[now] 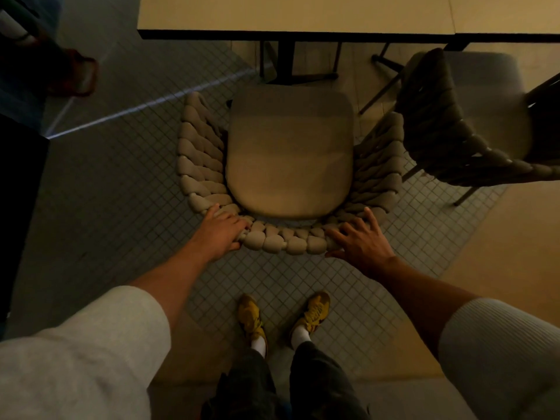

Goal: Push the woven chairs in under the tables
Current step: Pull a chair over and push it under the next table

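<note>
A woven chair (200, 165) with a thick braided back and a flat beige seat cushion (289, 153) stands directly in front of me, facing the table (291, 16). Its seat lies just short of the table's near edge. My left hand (221, 231) grips the left end of the curved backrest, fingers wrapped over the braid. My right hand (360, 241) rests on the right end of the backrest with fingers spread. A second woven chair (454, 131), darker, stands at the right, partly under the adjoining table (509, 13).
Black table legs (285, 59) stand behind the chair's front. The floor is small square tiles (121, 183). A dark piece of furniture (18, 207) lines the left edge. Another person's foot in a sandal (75, 74) is at the upper left. My yellow shoes (281, 316) are below.
</note>
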